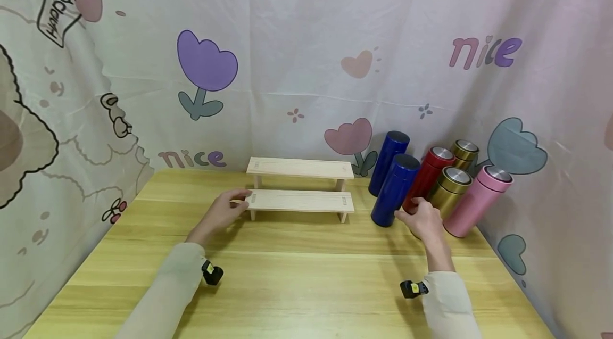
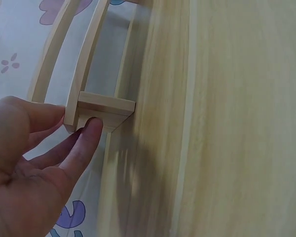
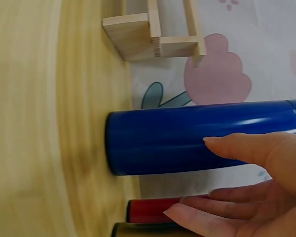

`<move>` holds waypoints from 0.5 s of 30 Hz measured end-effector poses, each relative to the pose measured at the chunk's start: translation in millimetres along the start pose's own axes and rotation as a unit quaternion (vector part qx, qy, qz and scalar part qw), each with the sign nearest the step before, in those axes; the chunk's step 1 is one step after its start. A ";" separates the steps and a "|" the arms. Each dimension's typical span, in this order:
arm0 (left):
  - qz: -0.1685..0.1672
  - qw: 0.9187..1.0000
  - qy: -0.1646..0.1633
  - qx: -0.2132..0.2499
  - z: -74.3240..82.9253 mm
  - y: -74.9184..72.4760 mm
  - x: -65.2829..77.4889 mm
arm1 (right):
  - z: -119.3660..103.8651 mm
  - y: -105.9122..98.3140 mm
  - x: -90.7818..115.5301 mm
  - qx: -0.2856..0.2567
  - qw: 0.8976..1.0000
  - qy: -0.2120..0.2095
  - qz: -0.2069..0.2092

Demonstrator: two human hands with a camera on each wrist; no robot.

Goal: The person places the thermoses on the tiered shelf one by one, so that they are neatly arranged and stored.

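Note:
A two-tier wooden shelf [image 1: 300,200] stands at the back middle of the table. At its left end my left hand [image 1: 226,211] pinches the lower board, thumb on one side and fingertips on the other, as the left wrist view shows. My right hand [image 1: 423,219] is at the front blue thermos flask [image 1: 394,192], its thumb [image 3: 241,147] overlapping the blue side. The other right fingers [image 3: 202,217] extend, loosely spread, between that flask and the red flask [image 1: 431,168]. Both flasks stand upright on the table.
Another blue flask [image 1: 386,160] stands behind the front one. Right of the red flask are a front gold flask [image 1: 446,195], a rear gold flask [image 1: 463,155] and a pink flask [image 1: 476,206]. A printed curtain [image 1: 297,51] hangs close behind the wooden table [image 1: 297,286].

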State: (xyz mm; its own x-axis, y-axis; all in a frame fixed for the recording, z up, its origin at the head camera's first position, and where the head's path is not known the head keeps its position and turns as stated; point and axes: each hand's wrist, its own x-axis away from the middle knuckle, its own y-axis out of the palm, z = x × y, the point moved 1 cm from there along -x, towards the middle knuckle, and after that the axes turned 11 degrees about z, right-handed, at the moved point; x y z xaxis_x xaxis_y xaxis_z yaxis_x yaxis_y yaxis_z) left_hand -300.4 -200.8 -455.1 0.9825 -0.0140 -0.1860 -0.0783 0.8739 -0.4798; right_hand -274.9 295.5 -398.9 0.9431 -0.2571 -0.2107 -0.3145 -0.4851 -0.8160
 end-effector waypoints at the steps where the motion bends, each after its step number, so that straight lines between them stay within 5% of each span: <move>1: 0.000 1.000 0.002 0.001 0.3 0.2 -0.3 | 0.3 1.1 -0.1 -0.004 1.000 0.004 -0.001; 15: 0.002 0.998 -0.028 0.050 -9.4 0.5 -6.0 | 6.0 30.3 -6.2 -0.054 0.997 0.033 -0.035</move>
State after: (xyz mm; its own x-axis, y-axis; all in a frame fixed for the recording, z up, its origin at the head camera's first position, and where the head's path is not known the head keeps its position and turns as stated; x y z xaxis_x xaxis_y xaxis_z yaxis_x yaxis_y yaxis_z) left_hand -307.9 -204.8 -462.4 0.9904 0.0139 -0.1374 -0.0671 0.9182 -0.3904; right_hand -289.6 287.3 -425.6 0.9553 -0.2723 -0.1153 -0.2606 -0.5909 -0.7635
